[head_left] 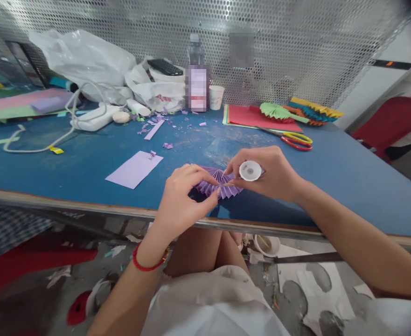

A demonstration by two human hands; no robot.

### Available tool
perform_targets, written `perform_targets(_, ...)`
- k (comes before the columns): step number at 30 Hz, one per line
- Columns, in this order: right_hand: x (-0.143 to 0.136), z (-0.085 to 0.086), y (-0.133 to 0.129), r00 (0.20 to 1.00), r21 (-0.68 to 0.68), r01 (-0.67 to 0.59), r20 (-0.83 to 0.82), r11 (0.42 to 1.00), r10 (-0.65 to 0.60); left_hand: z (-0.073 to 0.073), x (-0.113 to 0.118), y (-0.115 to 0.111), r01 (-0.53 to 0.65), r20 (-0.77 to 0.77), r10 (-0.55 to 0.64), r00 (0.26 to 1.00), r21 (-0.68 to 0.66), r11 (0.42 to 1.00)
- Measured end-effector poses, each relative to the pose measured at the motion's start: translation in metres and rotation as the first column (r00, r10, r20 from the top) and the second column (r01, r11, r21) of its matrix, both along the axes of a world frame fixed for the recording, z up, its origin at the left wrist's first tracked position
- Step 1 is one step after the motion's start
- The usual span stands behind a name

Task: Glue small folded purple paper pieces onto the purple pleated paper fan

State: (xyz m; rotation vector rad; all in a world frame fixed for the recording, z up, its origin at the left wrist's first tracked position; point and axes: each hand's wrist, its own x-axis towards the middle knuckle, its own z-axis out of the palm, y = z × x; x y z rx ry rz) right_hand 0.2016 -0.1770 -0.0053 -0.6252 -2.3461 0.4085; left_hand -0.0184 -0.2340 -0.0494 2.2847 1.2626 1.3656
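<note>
Blue tabletop [348, 191]; on it, lilac sheet [133, 171], purple scraps [168, 146], paper cup [216, 97]

Purple fan [219, 175] partly behind fingers [204, 176]

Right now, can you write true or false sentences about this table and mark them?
1. The left hand touches the purple pleated paper fan. True.
2. The right hand holds a round white object. True.
3. The scissors with red and yellow handles are in the left hand. False: they lie on the blue table.
4. The flat lilac paper rectangle lies right of the fan. False: it lies left.
5. The white paper cup stands beside the clear plastic bottle. True.
</note>
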Motion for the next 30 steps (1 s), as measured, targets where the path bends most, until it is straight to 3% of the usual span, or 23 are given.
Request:
perform_targets(5, 0.001, 0.003, -0.001, 0.997, -0.093, 0.035, 0.072, 0.995, -0.028, 0.0, 0.0, -0.002, -0.015, -0.073, 0.015, 0.997, 0.003, 1.0)
perform_targets(15, -0.001, 0.003, -0.002, 0.997, -0.124, 0.045, 0.066, 0.991, -0.037, 0.001, -0.001, -0.004, -0.034, -0.094, 0.034, 0.995, 0.006, 0.999)
perform_targets(21, 0.006, 0.009, 0.003, 0.998, -0.138, 0.022, -0.054, 0.99, -0.03, -0.002, 0.0, -0.003, -0.136, -0.105, 0.146, 0.984, 0.097, 0.986)
perform_targets(25, 0.012, 0.013, 0.009, 0.987, -0.141, 0.02, -0.156, 0.99, -0.042, -0.006, 0.008, -0.006, -0.199, -0.243, 0.228, 0.943, 0.139, 0.97)
perform_targets(30, 0.013, 0.015, 0.013, 0.985, -0.115, -0.046, -0.171, 0.992, 0.025, -0.008, 0.015, -0.011, -0.151, -0.275, 0.159, 0.948, 0.05, 0.987)
